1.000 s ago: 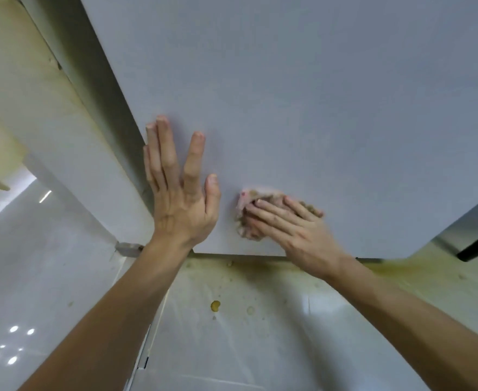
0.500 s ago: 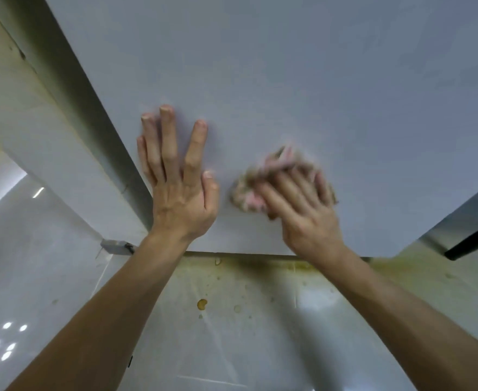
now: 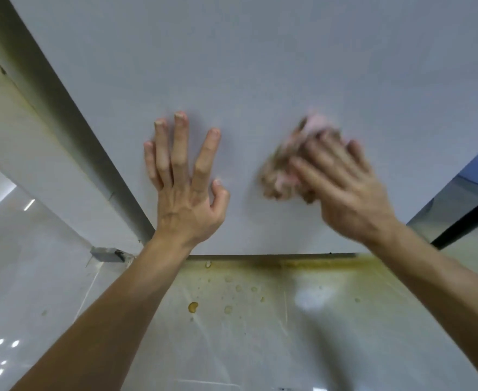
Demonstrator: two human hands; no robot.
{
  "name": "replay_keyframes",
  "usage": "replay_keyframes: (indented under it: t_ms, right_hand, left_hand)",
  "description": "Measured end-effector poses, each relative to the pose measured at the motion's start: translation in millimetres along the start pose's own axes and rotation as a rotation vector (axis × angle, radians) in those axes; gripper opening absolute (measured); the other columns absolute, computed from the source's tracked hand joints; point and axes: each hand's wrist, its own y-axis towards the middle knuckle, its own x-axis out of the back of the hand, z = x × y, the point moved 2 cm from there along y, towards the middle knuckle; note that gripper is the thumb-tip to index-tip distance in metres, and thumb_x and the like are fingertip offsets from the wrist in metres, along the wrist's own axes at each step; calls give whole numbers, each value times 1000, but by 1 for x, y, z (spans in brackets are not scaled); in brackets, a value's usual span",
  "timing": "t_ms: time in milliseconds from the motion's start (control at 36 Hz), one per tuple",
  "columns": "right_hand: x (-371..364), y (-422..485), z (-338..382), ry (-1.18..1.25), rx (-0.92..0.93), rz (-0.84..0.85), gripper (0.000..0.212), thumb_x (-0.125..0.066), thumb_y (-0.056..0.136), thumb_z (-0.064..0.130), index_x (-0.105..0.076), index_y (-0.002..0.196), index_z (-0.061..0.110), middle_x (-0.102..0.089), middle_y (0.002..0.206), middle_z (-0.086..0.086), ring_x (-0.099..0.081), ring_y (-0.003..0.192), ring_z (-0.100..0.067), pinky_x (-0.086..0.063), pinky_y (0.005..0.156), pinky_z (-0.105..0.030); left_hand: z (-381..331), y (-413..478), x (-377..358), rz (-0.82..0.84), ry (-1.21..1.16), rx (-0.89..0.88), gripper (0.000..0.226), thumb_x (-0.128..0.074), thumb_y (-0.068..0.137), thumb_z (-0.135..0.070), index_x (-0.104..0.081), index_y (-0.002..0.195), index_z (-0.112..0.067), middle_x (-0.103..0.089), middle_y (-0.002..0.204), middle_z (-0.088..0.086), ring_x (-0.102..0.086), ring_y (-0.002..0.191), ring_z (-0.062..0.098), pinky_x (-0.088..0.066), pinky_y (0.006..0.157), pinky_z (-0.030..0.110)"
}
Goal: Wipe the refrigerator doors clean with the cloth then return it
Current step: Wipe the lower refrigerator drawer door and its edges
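Fingers (image 3: pixel 321 160) of the right grip (image 3: pixel 342 190) lie spread and nearly straight, blurred, pressing the crumpled pink-brown cloth (image 3: pixel 281 176) against the grey refrigerator door (image 3: pixel 260 66) right of centre. Left of it, the left grip (image 3: pixel 187 193) rests flat on the door, fingers splayed. Below the door's lower edge lies a yellow-stained floor (image 3: pixel 260 320).

Glossy pale floor (image 3: pixel 63 292) with yellowish stains (image 3: pixel 193 307); perhaps a grey hinge bracket (image 3: pixel 106 253) at left.
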Motion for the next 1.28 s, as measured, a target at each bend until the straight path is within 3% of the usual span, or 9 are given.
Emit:
replay_keyframes:
  t_ms: [139, 250, 389, 472, 611, 778, 1000, 1111, 1278]
  right_hand:
    - [25, 61, -28, 19, -314, -298, 50, -44, 102, -7, -42, 152, -6, -33, 153, -46, -22, 148, -60, -2, 128, -48]
    - [10, 47, 0, 59, -295, -357, 42, -42, 108, 4, -55, 148, 1, -39, 156, -35, -26, 153, -50, -14, 128, -52]
    - [-35, -54, 16, 5, -11, 16, 72, -59, 86, -7, -52, 153, 20, -35, 165, -8, -24, 159, -23, -17, 130, -43]
    - [-43, -109, 6, -45, 163, 275, 92, -47, 79, -7, -34, 163, 27, -21, 173, 2, -13, 161, -16, -7, 132, -38]
    - [-35, -120, -6, -28, 170, 402, 89, -37, 84, -4, -18, 167, 21, -6, 176, 4, -9, 162, -15, -3, 133, -37]
    - [7, -63, -25, 60, -123, 29, 80, -59, 84, -13, -37, 158, 12, -26, 167, -11, -10, 162, -20, -8, 132, -42]
    - [48, 42, -67, 278, -724, -445, 76, -47, 80, 0, -32, 153, -17, -23, 159, -45, -18, 151, -62, -9, 123, -72]
    - [26, 20, -46, 129, -518, -372, 72, -53, 86, 7, -41, 157, 2, -22, 160, -43, -9, 153, -56, 1, 128, -57]
    - [-34, -114, -12, 55, -163, 62, 65, -49, 103, 15, -29, 164, 25, -3, 176, -3, -6, 163, -27, -4, 132, -45]
  left_hand:
    - [-13, 5, -3, 1, 25, -5, 93, -63, 72, -1, -29, 157, -16, -15, 164, 22, -11, 150, 56, -1, 129, 60]
    - [-19, 8, -6, -2, 29, -2, 97, -61, 69, 3, -27, 158, -16, -14, 164, 22, -9, 150, 57, -1, 128, 62]
    - [-22, 8, -7, 14, 47, -13, 105, -63, 68, -3, -18, 161, -19, -12, 166, 21, -7, 153, 50, 3, 127, 59]
    - [-27, 6, -8, 19, 48, -22, 101, -65, 70, -4, -22, 160, -17, -12, 166, 20, -8, 153, 49, 4, 127, 59]
    - [-41, 6, -13, 54, 28, -57, 94, -66, 73, -9, -27, 159, -18, -14, 166, 19, -8, 154, 46, 2, 128, 59]
    - [-53, 7, -17, 71, 44, -65, 99, -64, 72, -8, -25, 162, -20, -11, 168, 19, 16, 161, 29, 2, 128, 61]
    - [-66, 16, -22, 60, 48, -9, 105, -63, 68, -8, -21, 163, -20, -8, 169, 19, -5, 154, 54, 5, 127, 62]
    - [-73, 18, -25, 42, 30, 16, 103, -66, 67, -8, -24, 161, -17, -10, 168, 22, -4, 153, 54, 5, 126, 63]
    - [-74, 17, -26, 20, 36, 1, 104, -65, 66, -5, -24, 161, -16, -11, 166, 23, -4, 152, 54, 6, 126, 62]
